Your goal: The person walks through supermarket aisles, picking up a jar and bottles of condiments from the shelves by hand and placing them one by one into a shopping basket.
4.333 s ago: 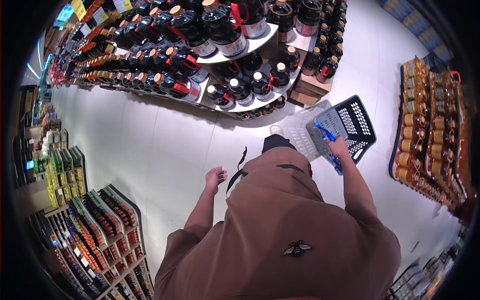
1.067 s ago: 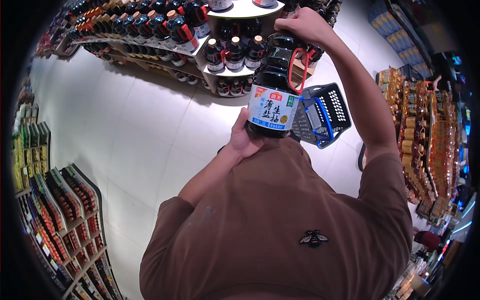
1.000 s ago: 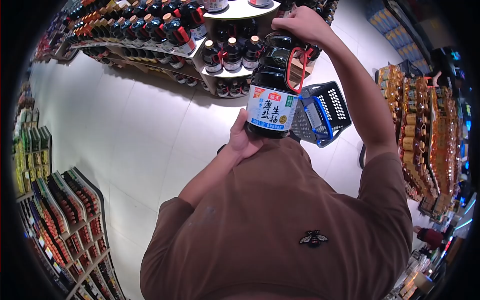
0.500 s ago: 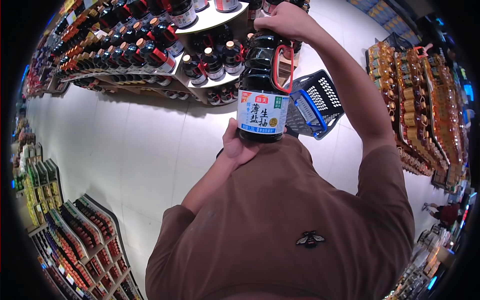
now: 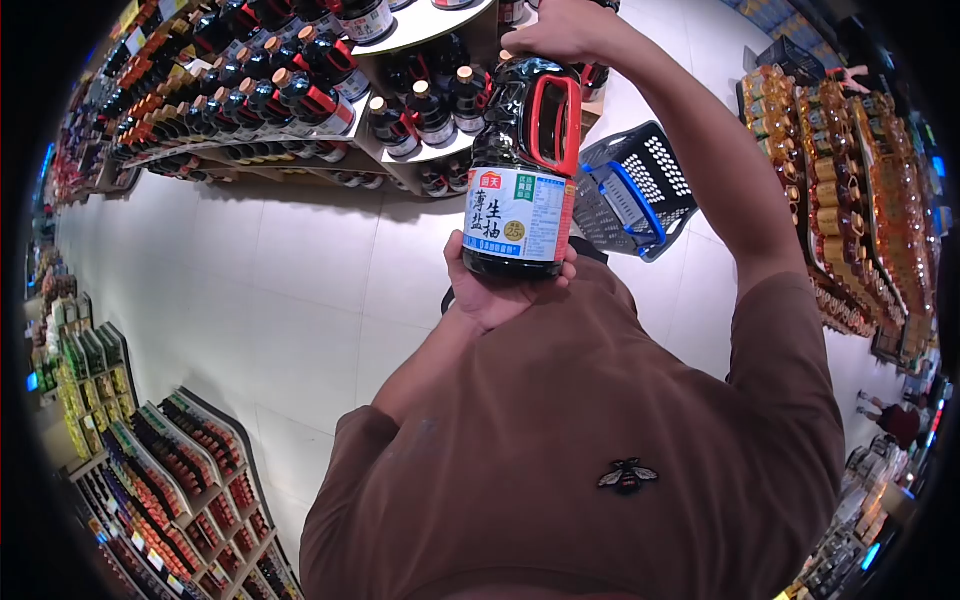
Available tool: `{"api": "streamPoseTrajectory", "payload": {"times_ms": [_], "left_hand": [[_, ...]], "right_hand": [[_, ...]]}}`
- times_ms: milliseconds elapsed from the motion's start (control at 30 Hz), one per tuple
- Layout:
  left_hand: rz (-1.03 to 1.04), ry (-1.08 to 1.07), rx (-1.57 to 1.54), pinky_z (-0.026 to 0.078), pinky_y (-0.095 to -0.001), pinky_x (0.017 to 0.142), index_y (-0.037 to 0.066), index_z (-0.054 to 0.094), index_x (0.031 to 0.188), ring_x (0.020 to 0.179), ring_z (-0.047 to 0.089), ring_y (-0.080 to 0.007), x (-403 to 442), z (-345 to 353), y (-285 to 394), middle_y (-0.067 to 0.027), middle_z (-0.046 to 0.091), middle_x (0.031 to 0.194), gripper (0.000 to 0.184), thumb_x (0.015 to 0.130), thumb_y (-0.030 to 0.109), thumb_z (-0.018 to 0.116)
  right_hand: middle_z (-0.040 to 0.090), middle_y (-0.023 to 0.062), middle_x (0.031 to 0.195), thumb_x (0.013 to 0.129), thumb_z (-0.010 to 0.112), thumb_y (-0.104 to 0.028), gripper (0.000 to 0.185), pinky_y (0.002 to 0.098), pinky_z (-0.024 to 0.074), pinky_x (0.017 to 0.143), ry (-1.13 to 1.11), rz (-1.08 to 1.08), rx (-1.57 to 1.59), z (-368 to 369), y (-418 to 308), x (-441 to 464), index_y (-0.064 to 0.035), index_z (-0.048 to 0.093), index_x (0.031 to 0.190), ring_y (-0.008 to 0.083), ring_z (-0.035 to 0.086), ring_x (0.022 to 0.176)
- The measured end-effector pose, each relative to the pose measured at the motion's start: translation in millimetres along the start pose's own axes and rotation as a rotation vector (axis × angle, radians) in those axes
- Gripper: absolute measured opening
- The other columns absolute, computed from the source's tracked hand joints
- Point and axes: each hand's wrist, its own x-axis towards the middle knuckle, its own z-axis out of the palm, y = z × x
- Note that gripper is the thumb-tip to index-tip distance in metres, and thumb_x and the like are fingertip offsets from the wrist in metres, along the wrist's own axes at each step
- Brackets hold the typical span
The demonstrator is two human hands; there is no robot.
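A large dark soy sauce bottle (image 5: 517, 215) with a white and blue label and a red handle stands upright in front of my chest. Under its base is my left hand (image 5: 490, 297), thumb on the near left side and fingertips curling round at the right. My right hand (image 5: 560, 32) is closed around the top of the bottle; the cap is hidden beneath it. Just behind the bottle, to the right, a dark shopping basket (image 5: 640, 190) with a blue handle is partly covered.
Shelves of similar dark bottles (image 5: 300, 95) rise ahead and to the left. Rows of golden oil bottles (image 5: 830, 200) line the right side. Shelving with small packed goods (image 5: 190, 470) stands at lower left. Another person (image 5: 895, 420) shows at the far right edge.
The bottle has turned in my hands, its front label shifting left while the red handle and the label's side text face me more. More left fingertips show at its right side.
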Motion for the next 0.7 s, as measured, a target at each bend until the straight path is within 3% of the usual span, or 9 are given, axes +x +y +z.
{"api": "streamPoseTrajectory", "payload": {"times_ms": [33, 67, 167, 267, 367, 400, 500, 567, 700], "left_hand": [[0.001, -0.008, -0.002, 0.048, -0.0525, 0.105, -0.006, 0.031, 0.148, 0.120, 0.056, -0.0471, -2.0, -0.8, -0.2, -0.0356, 0.049, 0.134, 0.118, 0.074, 0.082, 0.057], [0.004, -0.018, -0.006, 0.048, -0.0526, 0.104, -0.006, 0.031, 0.148, 0.120, 0.056, -0.0472, -3.4, -1.1, -0.6, -0.0355, 0.049, 0.134, 0.119, 0.073, 0.082, 0.058], [0.010, -0.014, 0.000, 0.048, -0.0527, 0.103, -0.006, 0.031, 0.148, 0.119, 0.057, -0.0473, -8.2, -0.1, 0.5, -0.0350, 0.049, 0.133, 0.119, 0.072, 0.082, 0.059], [0.020, 0.010, 0.052, 0.048, -0.0529, 0.103, -0.006, 0.031, 0.148, 0.118, 0.057, -0.0469, -12.3, 3.2, 4.1, -0.0349, 0.049, 0.133, 0.119, 0.073, 0.082, 0.059], [0.031, 0.043, 0.123, 0.048, -0.0532, 0.104, -0.006, 0.031, 0.148, 0.118, 0.058, -0.0460, -16.5, 9.3, 5.7, -0.0344, 0.050, 0.133, 0.116, 0.074, 0.079, 0.060], [0.033, 0.054, 0.147, 0.048, -0.0533, 0.104, -0.006, 0.031, 0.148, 0.118, 0.058, -0.0457, -17.7, 11.6, 6.0, -0.0342, 0.050, 0.133, 0.115, 0.075, 0.078, 0.060], [0.047, 0.073, 0.287, 0.047, -0.0531, 0.105, -0.005, 0.030, 0.149, 0.120, 0.057, -0.0453, -17.4, 15.9, 6.6, -0.0304, 0.050, 0.137, 0.110, 0.078, 0.074, 0.059], [0.094, 0.183, 0.398, 0.045, -0.0548, 0.108, -0.002, 0.031, 0.150, 0.120, 0.056, -0.0457, -18.3, 20.4, 4.0, -0.0310, 0.049, 0.138, 0.109, 0.077, 0.073, 0.063], [0.211, 0.339, 0.536, 0.041, -0.0578, 0.110, 0.002, 0.032, 0.151, 0.121, 0.056, -0.0440, -16.1, 18.2, 0.9, -0.0264, 0.051, 0.139, 0.102, 0.078, 0.063, 0.069]], "right_hand": [[0.071, 0.0270, 0.091, 0.078, 0.058, -0.053, 0.062, 0.0442, 0.0564, 0.083, -0.028, 0.063, 0.018, -12.6, -14.1, -15.6, 0.0065, 0.071, 0.092, 0.0399, 0.070, 0.092], [0.070, 0.0282, 0.084, 0.079, 0.058, -0.053, 0.066, 0.0447, 0.0593, 0.074, -0.138, 0.257, 0.162, -38.8, -43.9, -49.3, 0.0113, 0.070, 0.088, 0.0384, 0.072, 0.080], [0.069, 0.0289, 0.077, 0.080, 0.058, -0.052, 0.065, 0.0421, 0.0606, 0.061, 0.108, -0.131, 0.033, 6.9, -5.4, 2.9, 0.0121, 0.069, 0.085, 0.0344, 0.072, 0.063], [0.068, 0.0311, 0.079, 0.080, 0.059, -0.054, 0.066, 0.0414, 0.0605, 0.061, -0.114, 0.156, 0.164, -27.3, -37.6, -38.8, 0.0121, 0.069, 0.083, 0.0358, 0.071, 0.063], [0.068, 0.0304, 0.077, 0.079, 0.059, -0.054, 0.068, 0.0419, 0.0600, 0.072, -0.066, 0.088, 0.144, -18.0, -29.9, -29.8, 0.0132, 0.068, 0.081, 0.0375, 0.072, 0.075], [0.067, 0.0305, 0.074, 0.078, 0.060, -0.055, 0.068, 0.0406, 0.0592, 0.077, 0.069, -0.057, 0.049, 2.6, -12.0, -4.9, 0.0127, 0.068, 0.077, 0.0354, 0.072, 0.081], [0.068, 0.0323, 0.082, 0.084, 0.059, -0.048, 0.056, 0.0450, 0.0600, 0.076, 0.114, -0.159, 0.123, 7.9, -6.6, -4.2, 0.0063, 0.070, 0.083, 0.0361, 0.072, 0.083], [0.061, 0.0068, 0.057, 0.079, 0.069, -0.046, 0.049, 0.0295, 0.0445, 0.052, 0.108, -0.134, 0.416, 26.9, 7.0, -3.5, 0.0024, 0.073, 0.074, 0.0125, 0.054, 0.050], [0.068, 0.0063, 0.070, 0.084, 0.066, -0.055, 0.054, 0.0267, 0.0469, 0.052, 0.085, -0.259, 0.502, 22.9, 12.2, -15.0, -0.0021, 0.078, 0.089, 0.0109, 0.060, 0.057]]}}
